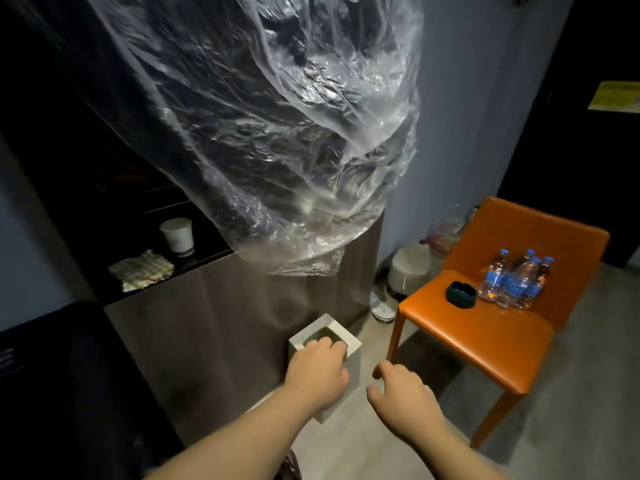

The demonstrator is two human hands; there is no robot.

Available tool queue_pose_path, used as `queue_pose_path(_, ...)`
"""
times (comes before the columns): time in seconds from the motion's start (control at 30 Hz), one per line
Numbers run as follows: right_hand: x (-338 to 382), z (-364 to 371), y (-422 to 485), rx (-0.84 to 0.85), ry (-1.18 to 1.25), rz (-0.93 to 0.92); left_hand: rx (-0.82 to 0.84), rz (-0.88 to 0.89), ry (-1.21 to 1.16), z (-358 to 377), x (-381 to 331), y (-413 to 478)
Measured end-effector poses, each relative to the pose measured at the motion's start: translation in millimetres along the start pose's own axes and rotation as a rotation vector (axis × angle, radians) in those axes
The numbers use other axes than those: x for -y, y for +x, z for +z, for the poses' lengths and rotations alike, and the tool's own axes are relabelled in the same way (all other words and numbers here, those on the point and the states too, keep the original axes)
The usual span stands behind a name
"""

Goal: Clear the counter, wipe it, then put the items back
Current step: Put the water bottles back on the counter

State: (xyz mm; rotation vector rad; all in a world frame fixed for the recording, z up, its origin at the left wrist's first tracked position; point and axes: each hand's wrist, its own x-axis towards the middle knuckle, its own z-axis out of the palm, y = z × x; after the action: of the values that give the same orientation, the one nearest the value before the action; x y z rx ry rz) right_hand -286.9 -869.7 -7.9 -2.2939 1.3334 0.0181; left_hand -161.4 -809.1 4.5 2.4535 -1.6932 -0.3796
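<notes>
Dim grey flooring point(349, 441) runs along the foot of a brown-fronted counter point(221, 327), and on it, close against the counter's front, stands a small white square bin point(341, 336) with a dark opening on top. The person's left hand point(317, 370) rests on the bin, its fingers curled over the near rim and into the opening, gripping that edge. Just beside it, the right hand point(403, 393) hovers apart from the bin with fingers loosely spread, holding nothing. Above both hands a large sheet of clear crinkled plastic point(277, 133) fills the upper middle of the view; what holds it up cannot be told. On the dark counter top to the left sits a white cup point(177, 234), and near it, closer to the edge, lies a crumpled checked cloth point(142, 270). To the right of the bin stands an orange chair point(485, 327) on thin legs. On its seat a cluster of clear water bottles point(516, 280) with blue caps and labels stands upright, and a dark round ashtray point(460, 295) sits just beside them. Behind the chair, in the corner by the blue-grey wall point(460, 98), a pale rounded container point(408, 268) stands on the floor, with some crumpled wrapping above it, too dim to make out.
</notes>
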Motion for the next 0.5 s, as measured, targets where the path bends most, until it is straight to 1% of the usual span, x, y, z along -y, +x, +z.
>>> queue_pose_path(0.17, -59.7, -32.9, 58.3, 0.03, -0.034, 0.0, 0.051, -0.03, -0.011, 21.4, -48.6, 73.9)
queue_pose_path(0.37, -116.7, -66.1, 143.1, 0.136, -0.019, 0.049, 0.101, -0.005, -0.023, 37.8, -88.8, 179.5)
queue_pose_path(0.5, -154.0, -95.3, 217.0, 0.123, -0.03, 0.084, 0.126, 0.009, -0.042, 39.5, -108.5, 266.1)
